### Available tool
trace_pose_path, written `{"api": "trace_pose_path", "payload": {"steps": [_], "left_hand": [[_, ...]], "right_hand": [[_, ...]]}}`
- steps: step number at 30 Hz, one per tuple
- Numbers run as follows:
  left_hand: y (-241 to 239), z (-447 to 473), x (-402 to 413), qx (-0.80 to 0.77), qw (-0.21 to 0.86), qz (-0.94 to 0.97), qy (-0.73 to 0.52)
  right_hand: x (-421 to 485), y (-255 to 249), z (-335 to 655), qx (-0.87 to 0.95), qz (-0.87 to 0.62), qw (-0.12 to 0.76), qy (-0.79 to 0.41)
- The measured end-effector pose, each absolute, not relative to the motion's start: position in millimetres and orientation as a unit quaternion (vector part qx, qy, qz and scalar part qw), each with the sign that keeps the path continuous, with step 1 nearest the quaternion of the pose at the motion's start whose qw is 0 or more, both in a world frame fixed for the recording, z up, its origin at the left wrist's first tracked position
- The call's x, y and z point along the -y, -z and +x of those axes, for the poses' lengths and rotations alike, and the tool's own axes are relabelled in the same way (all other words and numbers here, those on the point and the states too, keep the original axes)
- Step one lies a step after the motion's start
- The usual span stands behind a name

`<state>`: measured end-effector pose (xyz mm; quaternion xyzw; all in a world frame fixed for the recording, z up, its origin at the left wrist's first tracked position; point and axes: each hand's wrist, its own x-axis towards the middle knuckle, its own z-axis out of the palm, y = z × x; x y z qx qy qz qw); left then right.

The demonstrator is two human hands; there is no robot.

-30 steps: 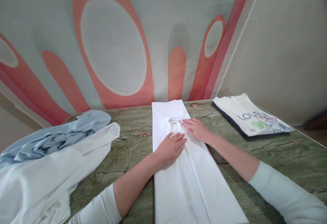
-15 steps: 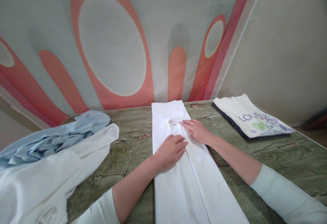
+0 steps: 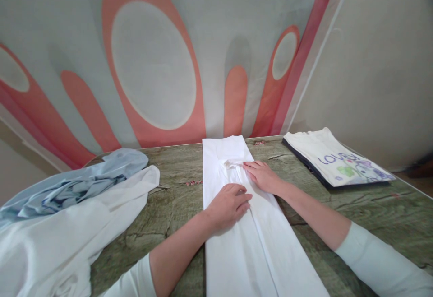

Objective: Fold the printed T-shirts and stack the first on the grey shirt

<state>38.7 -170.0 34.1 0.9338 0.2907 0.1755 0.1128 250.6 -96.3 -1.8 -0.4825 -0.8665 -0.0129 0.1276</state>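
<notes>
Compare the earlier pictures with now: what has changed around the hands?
The left hand has drawn slightly back toward the person over the white cloth, fingers more bent. Nothing was visibly grasped or released. The right hand, cloth and folded clothes stayed put.

Between two and three o'clock from my right hand (image 3: 260, 177), a line of purple-blue capital letters (image 3: 339, 158) runs across a flat, white, four-sided folded fabric garment (image 3: 311, 146). I can read L and O at its start, then what may be V or U; the last letters are too blurred for me to tell. The line stands just above a green-and-purple printed picture (image 3: 361, 170) on the same fabric.
</notes>
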Motion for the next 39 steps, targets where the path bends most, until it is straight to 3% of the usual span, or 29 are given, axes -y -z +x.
{"api": "trace_pose_path", "payload": {"steps": [15,23,27,34,39], "left_hand": [[-32.9,37.6,159.1,-0.3,0.146,0.923,-0.194],[-43.9,42.2,89.1,-0.423,-0.033,0.894,-0.145],[-37.0,49.8,74.8,-0.449,-0.061,0.881,-0.137],[-32.5,41.1,59.6,-0.471,-0.006,0.848,-0.242],[-26.5,45.5,42.4,-0.499,0.154,0.802,-0.291]], "right_hand": [[95.7,6.2,256.5,0.866,-0.465,0.184,0.009],[100.0,0.6,254.7,0.877,-0.425,0.224,-0.009],[106.3,1.2,246.0,0.891,-0.389,0.234,-0.021],[105.9,5.4,244.7,0.89,-0.393,0.231,-0.027],[106.4,3.7,244.1,0.883,-0.404,0.236,-0.036]]}}
